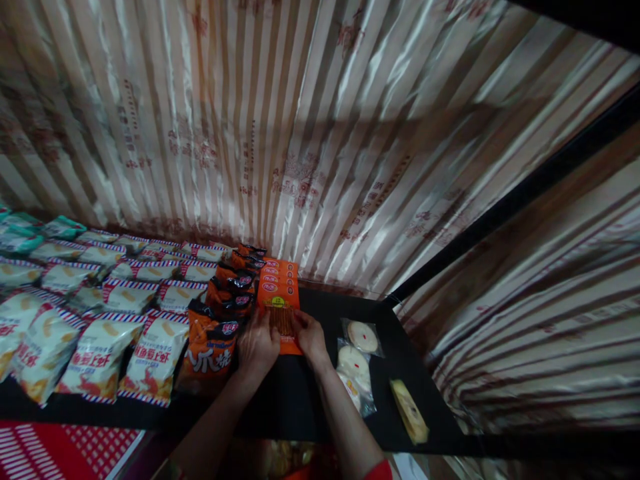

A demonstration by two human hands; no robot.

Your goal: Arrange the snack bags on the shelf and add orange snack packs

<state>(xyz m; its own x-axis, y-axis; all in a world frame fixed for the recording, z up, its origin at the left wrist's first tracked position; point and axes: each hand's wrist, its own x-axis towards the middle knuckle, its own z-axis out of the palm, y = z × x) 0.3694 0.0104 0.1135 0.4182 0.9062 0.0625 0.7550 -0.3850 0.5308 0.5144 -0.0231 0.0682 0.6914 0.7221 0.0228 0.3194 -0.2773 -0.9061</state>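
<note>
My left hand (257, 347) and my right hand (310, 337) rest side by side on the near end of a stack of flat orange snack packets (278, 285) lying on a black shelf (400, 347). Both hands have their fingers laid on the lowest orange packet (285, 323), which has a clear window showing thin sticks. Left of my left hand stands a row of orange and black snack bags (213, 347).
Rows of white snack bags with red and blue edges (100, 347) fill the shelf to the left. Clear-wrapped round pastries (363, 337) and a yellow bar (409, 410) lie to the right. A striped satin cloth (320, 133) hangs behind.
</note>
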